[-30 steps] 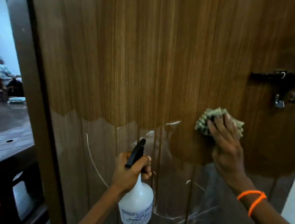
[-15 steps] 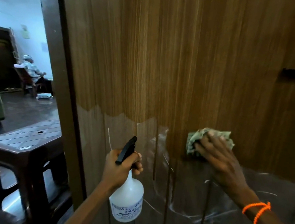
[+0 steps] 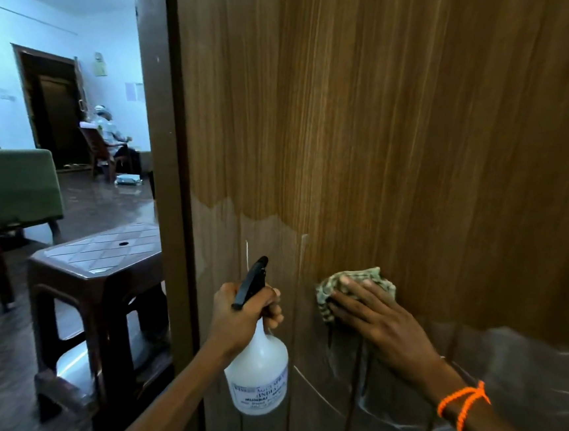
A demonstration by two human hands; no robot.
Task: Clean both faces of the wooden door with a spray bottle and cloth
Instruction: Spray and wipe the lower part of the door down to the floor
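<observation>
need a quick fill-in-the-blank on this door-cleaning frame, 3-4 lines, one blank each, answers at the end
1. The left hand has its grip on the neck of a white ____ with a black trigger head.
2. The right hand presses a crumpled cloth flat against the wooden ____.
3. The right wrist wears an ____ thread band.
4. Left of the door's edge stands a dark brown plastic ____ with a small hole in its seat.

Missing words: spray bottle; door; orange; stool

The door (image 3: 388,120) shows streaky wood grain, glossy and wet-looking low down. The spray bottle (image 3: 259,372) is cloudy white plastic; the cloth (image 3: 381,280) woven and crumpled; the stool (image 3: 101,265) shiny brown plastic.
</observation>
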